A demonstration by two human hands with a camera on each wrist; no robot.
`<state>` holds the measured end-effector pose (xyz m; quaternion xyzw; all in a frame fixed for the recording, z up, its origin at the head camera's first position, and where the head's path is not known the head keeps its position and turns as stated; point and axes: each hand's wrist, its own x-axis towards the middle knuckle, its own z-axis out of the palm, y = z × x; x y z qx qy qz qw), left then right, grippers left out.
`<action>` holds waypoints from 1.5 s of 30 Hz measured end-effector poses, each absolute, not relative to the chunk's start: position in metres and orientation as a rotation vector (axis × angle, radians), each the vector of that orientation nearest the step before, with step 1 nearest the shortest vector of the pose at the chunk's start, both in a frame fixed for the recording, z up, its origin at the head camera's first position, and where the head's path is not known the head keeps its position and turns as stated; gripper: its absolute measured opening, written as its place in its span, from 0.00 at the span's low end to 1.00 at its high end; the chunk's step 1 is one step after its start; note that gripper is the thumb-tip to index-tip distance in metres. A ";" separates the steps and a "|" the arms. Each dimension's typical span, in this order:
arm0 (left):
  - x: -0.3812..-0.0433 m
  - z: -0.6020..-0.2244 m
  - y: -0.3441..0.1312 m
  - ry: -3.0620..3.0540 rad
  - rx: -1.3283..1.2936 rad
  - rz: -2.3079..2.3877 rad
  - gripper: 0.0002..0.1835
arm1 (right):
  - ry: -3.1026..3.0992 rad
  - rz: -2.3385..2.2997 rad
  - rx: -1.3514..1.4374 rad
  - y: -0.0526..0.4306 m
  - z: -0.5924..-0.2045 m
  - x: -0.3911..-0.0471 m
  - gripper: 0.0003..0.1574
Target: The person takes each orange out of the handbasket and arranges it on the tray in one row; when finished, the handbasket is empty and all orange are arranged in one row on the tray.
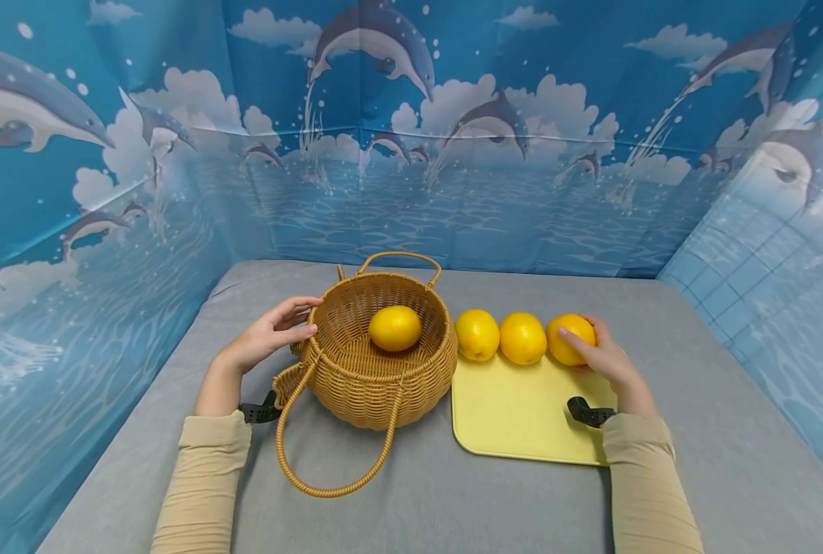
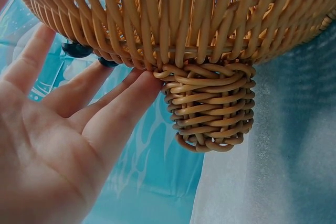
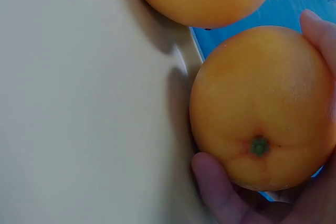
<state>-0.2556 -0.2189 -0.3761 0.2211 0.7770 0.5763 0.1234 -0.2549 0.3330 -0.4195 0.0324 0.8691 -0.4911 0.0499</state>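
Observation:
A round wicker basket (image 1: 376,392) stands left of centre with a yellow-orange orange (image 1: 394,328) lying in it. My left hand (image 1: 272,335) touches the basket's left side near the rim; in the left wrist view its fingers (image 2: 113,116) reach out nearly straight against the weave. At the far right, my right hand (image 1: 608,354) grips another orange (image 1: 567,338) with thumb and fingers around it. The right wrist view shows this orange (image 3: 262,108) close up, its green stem end facing the camera, beside the tray edge.
Two more oranges, a left one (image 1: 477,335) and a middle one (image 1: 523,338), sit in a row along the far edge of a yellow tray (image 1: 522,415). One basket handle (image 1: 335,492) droops toward the front; the other handle (image 1: 404,254) stands up behind. A dolphin-print curtain (image 1: 411,192) surrounds the grey table.

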 end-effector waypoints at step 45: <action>-0.254 -0.374 -0.218 2.270 0.637 1.680 0.29 | 2.503 -1.435 -0.045 0.339 -0.406 -0.246 0.64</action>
